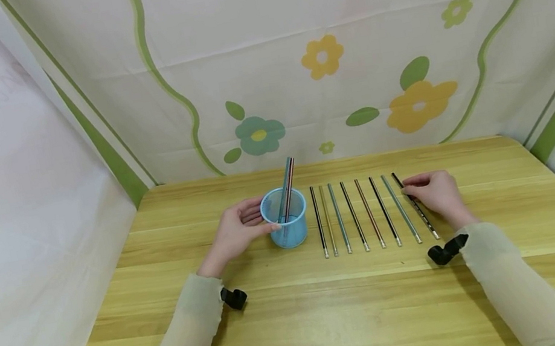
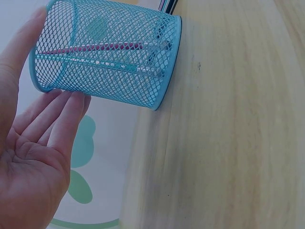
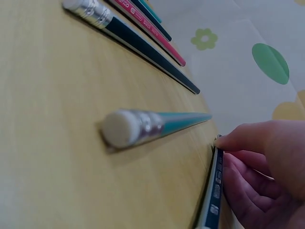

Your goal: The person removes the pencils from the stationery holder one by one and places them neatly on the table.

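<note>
My left hand (image 1: 234, 230) holds the side of a light-blue mesh pencil cup (image 1: 296, 235), its thumb at the rim and the other fingers on the far left side. The cup stands upright on the table, and a few pencils (image 1: 288, 183) lean inside it. Right of the cup lies a row of several pencils, their eraser ends toward me. At the row's right end my right hand (image 1: 438, 195) pinches a black pencil (image 3: 217, 186) near its far end; this pencil lies slanted along the tabletop. Beside it is a teal pencil (image 3: 183, 121) with a white eraser.
The wooden table (image 1: 325, 324) reaches back to a white cloth (image 1: 258, 60) printed with flowers and leaves. Another white cloth (image 1: 28, 196) hangs along the left side. Within the row, a red pencil (image 1: 368, 207) and a gold-coloured pencil (image 1: 327, 219) lie among black and teal ones.
</note>
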Available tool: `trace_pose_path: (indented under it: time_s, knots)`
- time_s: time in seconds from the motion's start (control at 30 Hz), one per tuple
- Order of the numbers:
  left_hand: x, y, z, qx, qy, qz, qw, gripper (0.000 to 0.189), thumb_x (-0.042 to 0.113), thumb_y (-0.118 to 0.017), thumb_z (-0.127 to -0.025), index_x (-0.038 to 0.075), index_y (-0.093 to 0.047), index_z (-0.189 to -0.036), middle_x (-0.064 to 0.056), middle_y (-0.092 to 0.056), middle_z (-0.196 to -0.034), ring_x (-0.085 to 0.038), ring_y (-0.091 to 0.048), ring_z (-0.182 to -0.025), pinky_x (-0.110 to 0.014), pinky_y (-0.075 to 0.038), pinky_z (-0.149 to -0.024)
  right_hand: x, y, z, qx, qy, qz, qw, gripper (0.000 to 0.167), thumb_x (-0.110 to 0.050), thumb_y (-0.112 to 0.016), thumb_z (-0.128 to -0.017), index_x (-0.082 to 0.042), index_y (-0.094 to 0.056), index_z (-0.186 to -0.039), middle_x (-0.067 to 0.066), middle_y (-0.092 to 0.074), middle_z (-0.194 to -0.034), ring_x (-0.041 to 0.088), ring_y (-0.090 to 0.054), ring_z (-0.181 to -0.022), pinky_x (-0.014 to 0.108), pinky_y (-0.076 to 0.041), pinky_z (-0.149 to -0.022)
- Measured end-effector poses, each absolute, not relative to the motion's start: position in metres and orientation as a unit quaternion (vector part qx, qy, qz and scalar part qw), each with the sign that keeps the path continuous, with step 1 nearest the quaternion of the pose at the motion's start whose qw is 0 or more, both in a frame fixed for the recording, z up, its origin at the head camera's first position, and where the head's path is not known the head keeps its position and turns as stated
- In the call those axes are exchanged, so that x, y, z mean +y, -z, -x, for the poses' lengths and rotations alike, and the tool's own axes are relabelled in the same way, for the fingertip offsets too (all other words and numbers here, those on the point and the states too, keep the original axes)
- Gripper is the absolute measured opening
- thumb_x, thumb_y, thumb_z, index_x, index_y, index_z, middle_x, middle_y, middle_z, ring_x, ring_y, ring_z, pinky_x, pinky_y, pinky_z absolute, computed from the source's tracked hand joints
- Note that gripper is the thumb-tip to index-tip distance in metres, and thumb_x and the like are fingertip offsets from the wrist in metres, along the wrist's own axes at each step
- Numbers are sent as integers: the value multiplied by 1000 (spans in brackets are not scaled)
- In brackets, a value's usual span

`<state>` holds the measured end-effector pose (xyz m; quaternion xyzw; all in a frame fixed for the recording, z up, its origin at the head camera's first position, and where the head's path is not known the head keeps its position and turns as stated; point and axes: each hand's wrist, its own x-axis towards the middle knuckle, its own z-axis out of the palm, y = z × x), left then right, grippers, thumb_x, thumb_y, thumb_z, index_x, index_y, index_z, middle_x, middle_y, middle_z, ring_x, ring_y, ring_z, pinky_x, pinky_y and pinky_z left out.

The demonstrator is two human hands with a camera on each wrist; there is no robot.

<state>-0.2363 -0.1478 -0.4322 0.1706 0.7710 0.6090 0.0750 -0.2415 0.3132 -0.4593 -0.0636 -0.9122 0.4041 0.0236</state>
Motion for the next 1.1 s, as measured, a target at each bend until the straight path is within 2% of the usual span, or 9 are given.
trace_pose_path:
  time_s: [0.1, 0.27, 0.4, 0.6, 0.83, 0.97, 1.1]
  knots:
    - [-148, 432, 237, 773, -608, -167, 78, 68, 7, -86, -84, -3, -54, -143, -20, -59, -138, -34, -60, -124, -43, -50, -104, 313, 459, 241, -910, -407, 69, 23, 37, -28, -72, -98, -1, -72, -123, 21, -69, -120, 33, -67, -104, 27, -56, -77]
    - [-146, 426, 234, 772, -608, -165, 82, 66, 4, -85, -84, -7, -53, -141, -24, -59, -137, -37, -59, -124, -47, -49, -106, 314, 460, 241, -906, -415, 77, 20, 38, -30, -72, -97, -2, -72, -124, 20, -69, -120, 29, -67, -102, 18, -54, -71]
    - [-143, 411, 224, 770, -609, -171, 80, 64, 4, -84, -85, -9, -54, -140, -26, -59, -136, -38, -59, -123, -48, -49, -105, 315, 461, 241, -902, -424, 76, 23, 39, -31, -73, -96, -3, -73, -123, 20, -70, -120, 29, -67, -102, 15, -54, -70]
    - [-143, 409, 221, 771, -608, -174, 78, 64, 5, -84, -85, -10, -54, -139, -26, -59, -135, -38, -60, -123, -47, -49, -105, 316, 463, 241, -902, -425, 74, 30, 42, -35, -75, -95, -3, -73, -122, 19, -70, -120, 24, -66, -100, 15, -54, -70]
    - [-146, 428, 235, 770, -610, -169, 81, 66, 3, -85, -84, -8, -53, -141, -25, -58, -137, -38, -58, -125, -47, -48, -106, 315, 461, 237, -890, -449, 76, 29, 45, -34, -74, -96, -1, -71, -126, 22, -68, -122, 11, -67, -90, 16, -56, -70]
    - [-147, 432, 236, 768, -613, -171, 77, 67, 6, -86, -84, -4, -54, -142, -21, -59, -138, -35, -59, -124, -44, -49, -105, 318, 459, 235, -873, -480, 82, 30, 47, -31, -74, -96, 2, -68, -129, 24, -68, -120, 11, -70, -86, 20, -59, -72]
    - [-148, 432, 236, 769, -611, -174, 73, 67, 11, -88, -83, -1, -56, -141, -17, -62, -136, -31, -61, -122, -40, -51, -103, 323, 457, 233, -857, -505, 96, 35, 52, -34, -75, -95, 2, -65, -132, 16, -71, -115, 13, -71, -87, 22, -60, -74]
